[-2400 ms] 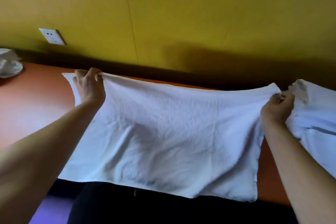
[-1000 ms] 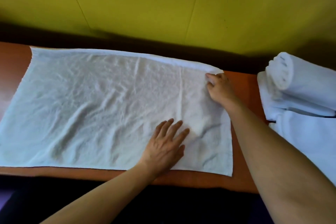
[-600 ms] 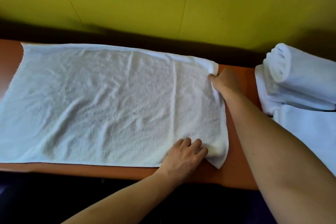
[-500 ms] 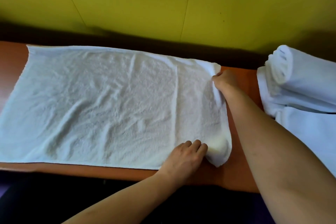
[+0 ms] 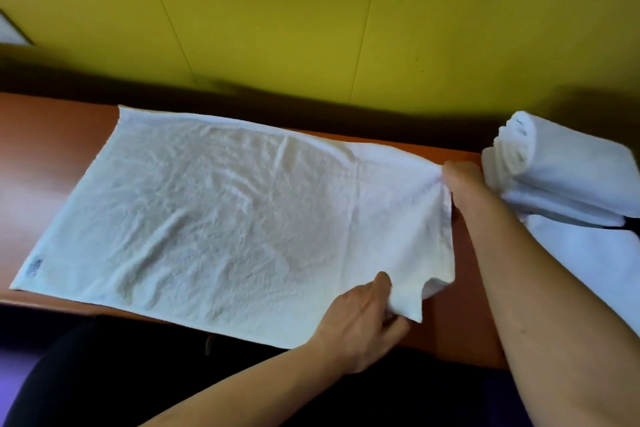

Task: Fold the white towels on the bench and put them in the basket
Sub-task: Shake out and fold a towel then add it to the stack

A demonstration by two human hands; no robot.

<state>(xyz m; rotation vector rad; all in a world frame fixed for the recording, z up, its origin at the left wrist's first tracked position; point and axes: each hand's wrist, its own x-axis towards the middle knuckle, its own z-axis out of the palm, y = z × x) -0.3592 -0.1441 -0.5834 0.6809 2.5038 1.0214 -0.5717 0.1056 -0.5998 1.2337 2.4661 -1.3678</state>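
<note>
1. A white wall plate (image 5: 10, 32) shows at the far left edge, on the yellow wall (image 5: 277, 10).
2. The orange-brown surface (image 5: 52, 135) runs along the wall, its near edge at the bottom of the view.
3. A white towel (image 5: 225, 218) lies spread flat and wrinkled on the surface, long side left to right. A small grey tag (image 5: 33, 268) sits at its near left corner.
4. The left hand (image 5: 363, 322) holds the towel's near right corner: the grip is a pinch, thumb on top of the cloth and fingers curled beneath, and the corner is lifted off the surface.
5. The right hand (image 5: 462, 180) is at the far right corner. The cloth bunches at its fingers, so the grip looks like a pinch on that corner, though the fingertips are hidden.
6. The towel's right edge between the two hands is raised and curls over.
7. At the far right lies a rolled towel (image 5: 561, 163) on top of more white cloth (image 5: 588, 253), just beside the right hand.
</note>
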